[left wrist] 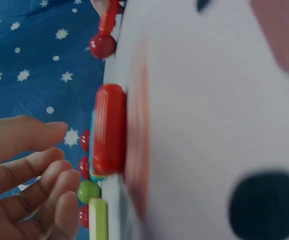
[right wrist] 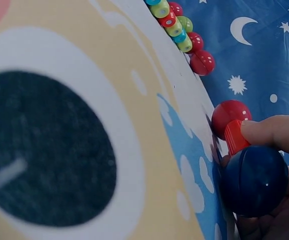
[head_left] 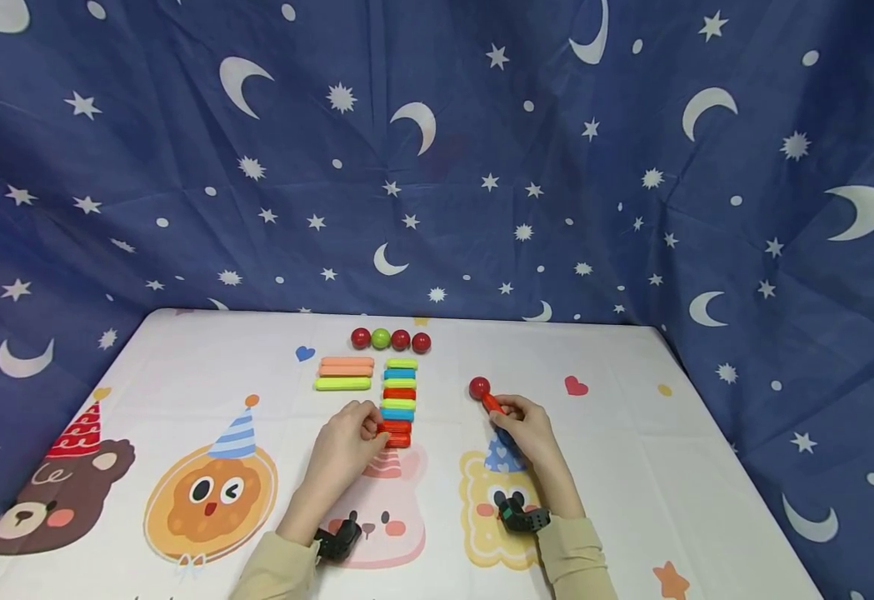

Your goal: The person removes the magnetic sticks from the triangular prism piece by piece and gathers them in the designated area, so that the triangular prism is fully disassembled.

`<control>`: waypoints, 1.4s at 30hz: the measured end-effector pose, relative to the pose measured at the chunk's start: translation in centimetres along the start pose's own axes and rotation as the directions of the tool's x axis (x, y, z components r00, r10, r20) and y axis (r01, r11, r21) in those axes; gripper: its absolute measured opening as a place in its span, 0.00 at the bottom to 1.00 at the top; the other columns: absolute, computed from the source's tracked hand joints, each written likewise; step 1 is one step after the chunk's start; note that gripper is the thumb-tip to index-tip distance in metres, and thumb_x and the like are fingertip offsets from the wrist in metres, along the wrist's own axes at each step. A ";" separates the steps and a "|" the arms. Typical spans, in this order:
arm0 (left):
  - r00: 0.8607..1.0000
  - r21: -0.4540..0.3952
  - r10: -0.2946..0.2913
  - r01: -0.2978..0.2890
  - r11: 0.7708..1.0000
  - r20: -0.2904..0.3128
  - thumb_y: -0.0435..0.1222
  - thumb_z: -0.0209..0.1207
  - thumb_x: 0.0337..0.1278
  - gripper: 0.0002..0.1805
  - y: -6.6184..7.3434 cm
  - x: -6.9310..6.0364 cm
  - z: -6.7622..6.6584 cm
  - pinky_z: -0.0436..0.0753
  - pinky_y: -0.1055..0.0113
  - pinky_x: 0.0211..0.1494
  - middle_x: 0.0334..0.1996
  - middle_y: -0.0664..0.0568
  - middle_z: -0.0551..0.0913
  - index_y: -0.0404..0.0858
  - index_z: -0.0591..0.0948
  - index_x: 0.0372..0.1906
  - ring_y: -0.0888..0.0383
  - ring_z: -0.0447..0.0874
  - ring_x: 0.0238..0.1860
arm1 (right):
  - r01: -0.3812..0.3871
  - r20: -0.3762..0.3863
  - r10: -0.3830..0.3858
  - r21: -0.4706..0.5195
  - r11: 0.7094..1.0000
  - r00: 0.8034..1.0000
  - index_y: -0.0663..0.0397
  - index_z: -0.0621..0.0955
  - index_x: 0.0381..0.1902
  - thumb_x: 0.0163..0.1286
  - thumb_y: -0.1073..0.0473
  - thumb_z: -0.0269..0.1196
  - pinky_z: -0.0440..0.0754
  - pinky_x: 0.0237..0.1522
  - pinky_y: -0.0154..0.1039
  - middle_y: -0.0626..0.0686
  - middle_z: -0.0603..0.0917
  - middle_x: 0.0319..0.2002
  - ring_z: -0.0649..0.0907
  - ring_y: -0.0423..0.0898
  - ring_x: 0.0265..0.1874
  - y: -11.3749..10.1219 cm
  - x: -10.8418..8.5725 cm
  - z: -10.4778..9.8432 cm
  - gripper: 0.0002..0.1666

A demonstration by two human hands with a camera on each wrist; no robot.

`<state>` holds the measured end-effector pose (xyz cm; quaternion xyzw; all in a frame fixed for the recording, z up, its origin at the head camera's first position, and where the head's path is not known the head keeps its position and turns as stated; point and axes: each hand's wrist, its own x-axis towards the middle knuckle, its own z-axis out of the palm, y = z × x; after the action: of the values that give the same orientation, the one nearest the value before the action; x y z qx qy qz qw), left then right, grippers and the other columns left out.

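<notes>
My right hand (head_left: 530,433) pinches a short red rod (right wrist: 236,137) between thumb and fingers. A red ball (head_left: 479,387) sits at the rod's far end, and a dark blue ball (right wrist: 254,180) at the near end, beside the palm. My left hand (head_left: 347,442) is at the near end of a column of short rods in red, blue and yellow-green. In the left wrist view its fingers (left wrist: 49,175) are relaxed with nothing between them, apart from the nearest red rod (left wrist: 109,129).
Behind the column lies a row of balls, several red and one green ball (head_left: 381,338). Left of the column are two peach rods (head_left: 347,367) and a longer yellow-green rod (head_left: 342,384). A blue star-patterned curtain (head_left: 437,167) hangs behind the printed tablecloth (head_left: 669,500).
</notes>
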<state>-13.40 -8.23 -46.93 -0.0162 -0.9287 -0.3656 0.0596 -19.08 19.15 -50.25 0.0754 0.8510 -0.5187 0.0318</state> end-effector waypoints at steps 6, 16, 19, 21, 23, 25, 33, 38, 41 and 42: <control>1.000 -0.208 0.030 -0.030 0.978 -0.002 0.30 0.67 0.48 0.07 1.6 0.1 0.5 0.75 0.75 0.33 0.27 0.54 0.79 0.39 0.81 0.33 0.64 0.74 0.27 | 0.002 -0.003 -0.002 0.010 1.000 1.000 0.61 0.81 0.49 0.61 0.63 0.65 0.70 0.31 0.30 0.54 0.77 0.33 0.72 0.45 0.31 0.1 0.1 0.0 0.17; 0.984 -0.433 0.012 0.066 0.899 0.177 0.34 0.63 0.55 0.22 5.4 2.8 5.8 0.84 0.65 0.39 0.46 0.40 0.80 0.34 0.76 0.56 0.50 0.86 0.40 | -0.009 0.038 0.006 0.069 0.998 0.999 0.61 0.83 0.48 0.62 0.63 0.64 0.73 0.34 0.30 0.55 0.80 0.35 0.74 0.45 0.32 0.0 -0.1 -0.3 0.16; 0.981 -0.447 -0.015 0.102 0.889 0.194 0.34 0.62 0.55 0.28 6.0 3.6 7.4 0.85 0.61 0.41 0.50 0.36 0.77 0.33 0.71 0.62 0.47 0.85 0.42 | -0.004 0.057 -0.001 0.089 0.996 0.998 0.61 0.83 0.47 0.61 0.63 0.63 0.74 0.34 0.30 0.55 0.80 0.35 0.74 0.44 0.31 0.0 -0.2 -0.5 0.16; 0.979 -0.467 -0.029 0.122 0.876 0.200 0.34 0.61 0.56 0.30 6.2 4.0 8.3 0.84 0.61 0.42 0.51 0.35 0.77 0.33 0.69 0.64 0.47 0.85 0.43 | 0.001 0.064 -0.008 0.102 0.995 0.998 0.62 0.83 0.47 0.61 0.64 0.63 0.74 0.32 0.29 0.55 0.81 0.35 0.75 0.43 0.31 0.0 -0.2 -0.7 0.15; 0.976 -0.510 -0.036 0.143 0.848 0.213 0.33 0.60 0.57 0.30 6.3 4.4 8.9 0.84 0.61 0.42 0.52 0.34 0.77 0.34 0.67 0.65 0.46 0.84 0.43 | 0.001 0.083 -0.010 0.114 0.993 0.997 0.62 0.83 0.47 0.61 0.64 0.63 0.75 0.32 0.30 0.55 0.82 0.35 0.75 0.43 0.30 0.0 -0.4 -0.9 0.15; 0.971 -0.555 -0.047 0.174 0.813 0.234 0.33 0.59 0.58 0.29 6.2 4.5 9.2 0.85 0.63 0.43 0.53 0.35 0.78 0.35 0.67 0.66 0.48 0.84 0.44 | 0.001 0.109 -0.014 0.117 0.993 0.994 0.62 0.83 0.47 0.61 0.64 0.63 0.75 0.32 0.30 0.55 0.82 0.36 0.76 0.43 0.30 0.0 -0.5 -1.1 0.16; 0.958 -0.665 -0.001 0.200 0.720 0.287 0.29 0.57 0.59 0.26 5.2 4.5 9.4 0.84 0.68 0.42 0.55 0.34 0.77 0.36 0.71 0.64 0.53 0.84 0.42 | 0.011 0.180 -0.031 0.107 0.994 0.983 0.61 0.83 0.48 0.62 0.64 0.64 0.75 0.32 0.31 0.55 0.82 0.36 0.75 0.44 0.31 0.0 -0.6 -1.5 0.16; 0.957 -0.681 0.016 0.194 0.706 0.289 0.28 0.58 0.59 0.24 5.0 4.5 9.4 0.83 0.71 0.40 0.56 0.34 0.77 0.36 0.74 0.62 0.61 0.81 0.37 | 0.013 0.216 -0.034 0.100 0.995 0.976 0.60 0.82 0.48 0.62 0.64 0.62 0.75 0.33 0.31 0.55 0.81 0.37 0.75 0.44 0.32 0.3 -0.5 -1.5 0.16; 0.961 -0.680 0.018 0.183 0.710 0.278 0.29 0.59 0.59 0.24 5.0 4.5 9.6 0.83 0.69 0.40 0.55 0.34 0.78 0.34 0.74 0.62 0.63 0.80 0.35 | 0.004 0.219 -0.024 0.093 0.996 0.975 0.58 0.83 0.48 0.63 0.64 0.62 0.75 0.35 0.31 0.54 0.81 0.38 0.75 0.45 0.33 0.4 -0.5 -1.4 0.15; 0.962 -0.675 0.012 0.182 0.715 0.272 0.29 0.60 0.58 0.24 4.9 4.5 9.6 0.83 0.68 0.40 0.55 0.35 0.78 0.34 0.74 0.62 0.63 0.80 0.35 | 0.004 0.221 -0.024 0.088 0.996 0.975 0.58 0.83 0.48 0.63 0.64 0.62 0.75 0.35 0.31 0.55 0.81 0.38 0.75 0.45 0.34 0.4 -0.5 -1.3 0.15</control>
<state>-18.42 1.87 -50.02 -0.0416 -0.7232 -0.6837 -0.0884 -18.51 20.45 -49.92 0.0124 0.8191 -0.5608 0.1197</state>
